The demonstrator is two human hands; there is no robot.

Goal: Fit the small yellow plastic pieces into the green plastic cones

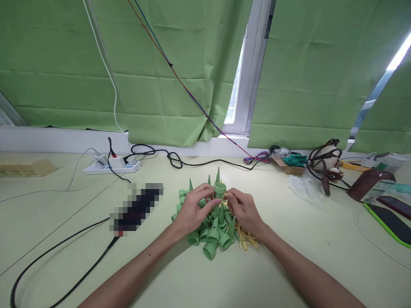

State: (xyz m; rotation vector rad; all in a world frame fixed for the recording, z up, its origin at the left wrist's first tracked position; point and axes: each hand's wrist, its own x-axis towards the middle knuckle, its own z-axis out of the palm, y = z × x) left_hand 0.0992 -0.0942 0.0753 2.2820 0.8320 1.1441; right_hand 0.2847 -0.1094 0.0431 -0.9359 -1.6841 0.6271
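My left hand (195,208) is closed, thumb and fingers gripping a green plastic watering spike (220,188) with its round, open, threaded end facing up. My right hand (243,209) is pinched shut right beside that spike; what its fingertips hold is too small and too hidden to make out. Below both hands lies a heap of similar green spikes (213,234), cone-shaped with cup-like ends, pointing various ways. Small yellow plastic pieces (245,239) are piled at the right side of the heap, partly under my right hand.
A power strip (112,167) with plugs stands at the back left, and a black cable (205,164) runs along the wall. To the left is a blurred dark object (138,209). Toward the right are a small cardboard box (290,169), a plastic bag (305,188) and a green-edged phone (390,224).
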